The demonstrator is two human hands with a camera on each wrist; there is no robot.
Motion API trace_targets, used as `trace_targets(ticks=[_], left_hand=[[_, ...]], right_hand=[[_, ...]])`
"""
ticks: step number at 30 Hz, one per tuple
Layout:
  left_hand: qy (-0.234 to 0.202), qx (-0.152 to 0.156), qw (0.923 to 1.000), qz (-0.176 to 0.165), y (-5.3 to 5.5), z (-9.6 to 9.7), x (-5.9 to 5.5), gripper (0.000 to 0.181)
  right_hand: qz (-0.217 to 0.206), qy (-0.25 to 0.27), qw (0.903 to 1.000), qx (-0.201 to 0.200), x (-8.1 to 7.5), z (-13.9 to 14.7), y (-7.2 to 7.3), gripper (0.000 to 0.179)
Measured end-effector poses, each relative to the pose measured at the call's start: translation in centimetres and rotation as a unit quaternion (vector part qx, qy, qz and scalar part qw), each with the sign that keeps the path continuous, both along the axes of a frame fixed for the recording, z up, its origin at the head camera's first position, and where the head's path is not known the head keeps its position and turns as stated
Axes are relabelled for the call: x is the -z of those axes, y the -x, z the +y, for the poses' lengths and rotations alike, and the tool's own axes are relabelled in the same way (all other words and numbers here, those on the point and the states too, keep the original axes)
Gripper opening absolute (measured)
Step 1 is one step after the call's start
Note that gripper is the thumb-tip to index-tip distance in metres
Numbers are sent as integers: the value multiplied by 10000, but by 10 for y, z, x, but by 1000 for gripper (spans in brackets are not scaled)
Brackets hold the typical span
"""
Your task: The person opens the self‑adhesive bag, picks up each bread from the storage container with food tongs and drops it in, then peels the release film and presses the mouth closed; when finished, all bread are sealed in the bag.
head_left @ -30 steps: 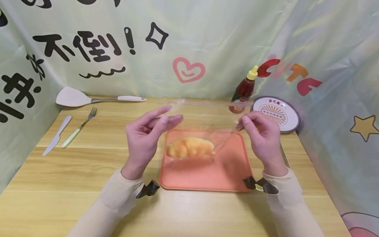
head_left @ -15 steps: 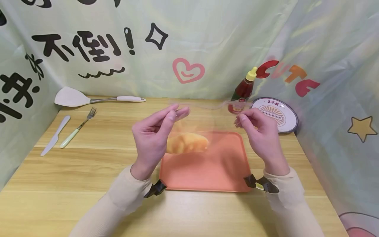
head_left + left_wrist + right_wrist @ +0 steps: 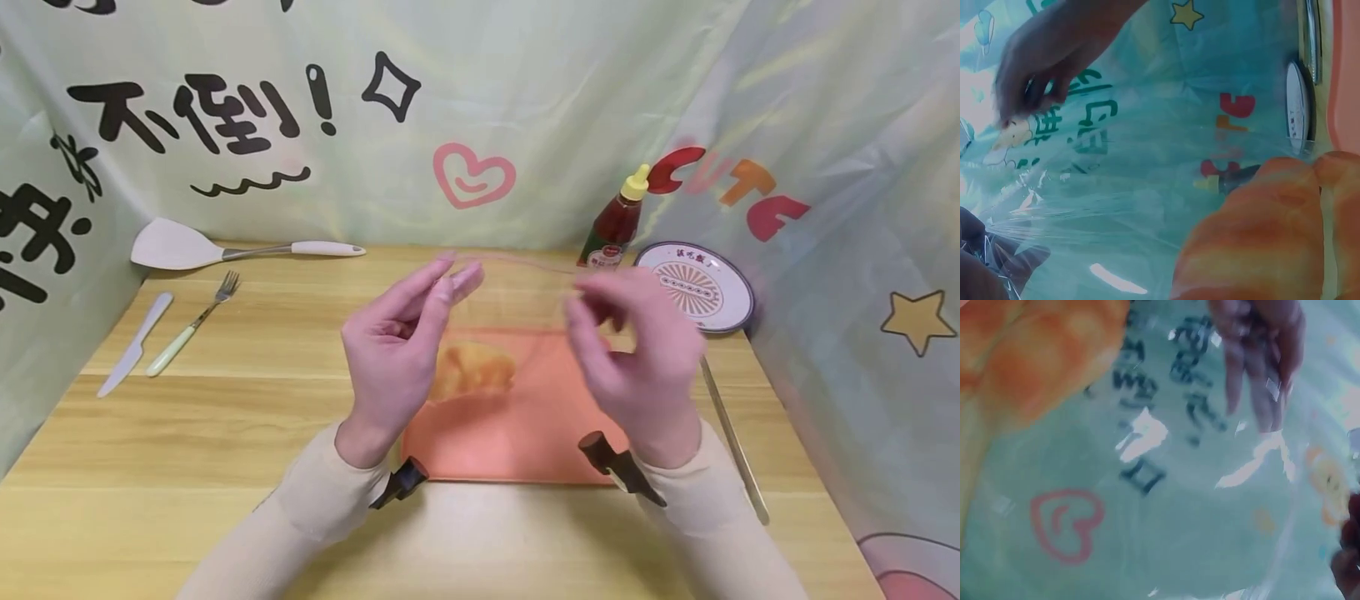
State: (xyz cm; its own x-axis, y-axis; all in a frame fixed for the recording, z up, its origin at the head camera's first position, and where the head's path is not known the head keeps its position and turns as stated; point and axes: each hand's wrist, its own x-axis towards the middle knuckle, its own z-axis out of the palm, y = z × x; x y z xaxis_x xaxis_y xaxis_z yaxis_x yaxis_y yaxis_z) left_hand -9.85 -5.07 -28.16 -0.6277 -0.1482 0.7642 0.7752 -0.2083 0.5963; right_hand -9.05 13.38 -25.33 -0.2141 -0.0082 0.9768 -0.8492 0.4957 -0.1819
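A clear plastic bag (image 3: 510, 287) spans the space between the two hands above the tray. Inside it hangs a golden-brown bread roll (image 3: 476, 371), seen hazily through the film; it fills the lower right of the left wrist view. My left hand (image 3: 393, 358) pinches the bag's left side between thumb and fingers, and the film bunches there in the left wrist view. At the bag's right side is my right hand (image 3: 637, 358), blurred, fingers bent, with thumb and forefinger tips near the top edge. I cannot tell whether those tips grip the film.
An orange tray (image 3: 510, 450) lies below. A sauce bottle (image 3: 611, 229) and a white plate (image 3: 701, 287) stand at the back right, with a thin metal rod (image 3: 735, 442) nearer. To the left lie a spatula (image 3: 180, 246), a fork (image 3: 195, 325) and a knife (image 3: 135, 346).
Both hands have come closer together. My right hand has just shifted left, and the left hand earlier moved right. The bag's top has slackened, and the bread roll is partly behind the left hand.
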Motion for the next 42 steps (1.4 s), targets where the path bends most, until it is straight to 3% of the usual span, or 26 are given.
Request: trace_targets(ticks=[4,8,13,20,27,30,35,42], left_hand=[[140,-155,9998,-5,-3,0,-2,24],[232,-304,9993,-49,-5,-1,-1,25],[161,-324,9993,-12,-6,-2,1,23],[125,-321,9994,-28,-8,-3,-1,24],[118,-152,9998,30,-10,-2,-1,23],[245,-228,9994,94,-11,-2,-1,22],[435,-429,9979,208,-12,-2,-1,21],[456,-444,9975,306,-13,0,-3,21]], right_hand=[[-17,-1318,9893,-633,-13,-20,2,18],[-90,-1736,9820,-735,-20,-36,8,14],[-161,-1692,9825,-767,-23,-45,14,16],[72,-1674,9826,-806,-26,-47,18,11],[567,-1813,9811,-360,-28,-46,18,3],[656,-1852,9802,-233,-28,-45,18,4],[662,-1891,9795,-186,-28,-43,17,8],[543,-1898,9802,-170,-29,-41,17,4]])
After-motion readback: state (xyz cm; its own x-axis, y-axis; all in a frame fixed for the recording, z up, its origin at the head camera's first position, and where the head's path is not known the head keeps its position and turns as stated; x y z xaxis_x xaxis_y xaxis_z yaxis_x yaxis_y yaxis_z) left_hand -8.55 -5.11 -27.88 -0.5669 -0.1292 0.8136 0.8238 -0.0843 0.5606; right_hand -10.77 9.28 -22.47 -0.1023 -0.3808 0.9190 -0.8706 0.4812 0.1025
